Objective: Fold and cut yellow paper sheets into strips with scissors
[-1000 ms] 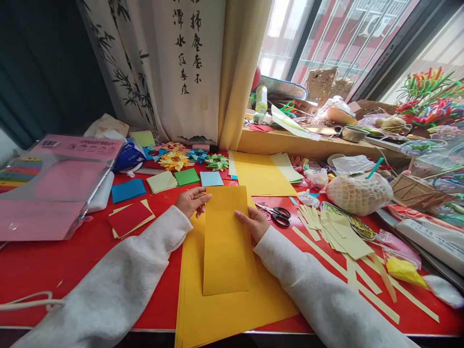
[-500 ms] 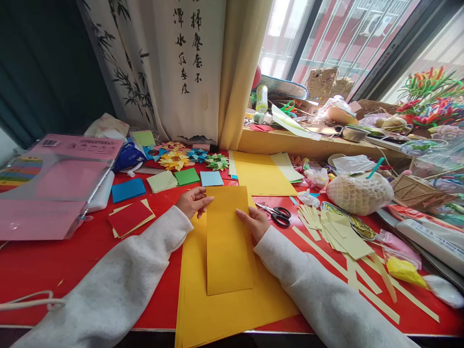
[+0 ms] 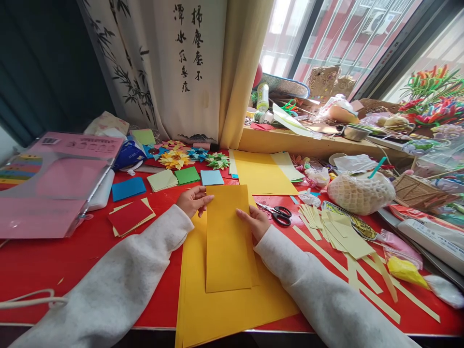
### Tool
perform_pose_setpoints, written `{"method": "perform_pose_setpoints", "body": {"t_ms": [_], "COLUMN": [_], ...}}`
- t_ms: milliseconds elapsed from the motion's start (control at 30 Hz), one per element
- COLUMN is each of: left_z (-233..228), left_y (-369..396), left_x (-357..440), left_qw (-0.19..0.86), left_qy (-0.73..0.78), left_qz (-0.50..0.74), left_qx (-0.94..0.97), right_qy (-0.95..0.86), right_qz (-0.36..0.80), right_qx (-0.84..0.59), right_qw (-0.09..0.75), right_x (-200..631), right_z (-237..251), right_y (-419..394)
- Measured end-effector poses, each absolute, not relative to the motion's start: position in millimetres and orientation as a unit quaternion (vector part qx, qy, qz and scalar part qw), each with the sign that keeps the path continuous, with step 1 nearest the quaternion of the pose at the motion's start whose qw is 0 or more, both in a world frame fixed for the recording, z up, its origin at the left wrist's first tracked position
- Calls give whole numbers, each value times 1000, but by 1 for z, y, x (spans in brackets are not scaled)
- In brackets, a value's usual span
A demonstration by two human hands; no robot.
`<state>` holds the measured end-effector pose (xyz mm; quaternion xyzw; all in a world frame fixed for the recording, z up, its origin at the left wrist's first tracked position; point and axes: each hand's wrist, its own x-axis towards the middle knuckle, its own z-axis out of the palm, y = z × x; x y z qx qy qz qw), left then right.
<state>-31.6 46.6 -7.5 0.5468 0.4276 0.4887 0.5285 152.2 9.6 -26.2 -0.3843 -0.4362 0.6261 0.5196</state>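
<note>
At the lower centre of the frame we see a stack of yellow sheets hanging over the near edge of the red table. On the stack lies a folded yellow strip, running up the middle of the frame. Our left hand presses its upper left edge, fingers stretched flat on the paper, gripping nothing. Our right hand rests on the strip's right edge, fingers laid flat and thumb on top; we cannot tell whether any finger curls under the edge. Just right of that hand lie scissors, and beyond them pale strips. Left of centre sit red squares and a blue square. Further up, paper stars line the curtain.
</note>
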Motion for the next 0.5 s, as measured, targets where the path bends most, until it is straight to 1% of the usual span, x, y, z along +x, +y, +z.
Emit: {"method": "perform_pose_setpoints", "body": {"t_ms": [500], "left_z": [-4], "left_y": [46], "left_x": [-33], "left_qw": [510], "left_qy": [466], "left_qz": [513], "left_qx": [510], "right_qy": [-448], "right_qz": [623], "right_qx": [-390], "right_qw": [509], "right_x": [151], "right_z": [-26], "right_y": [9]}}
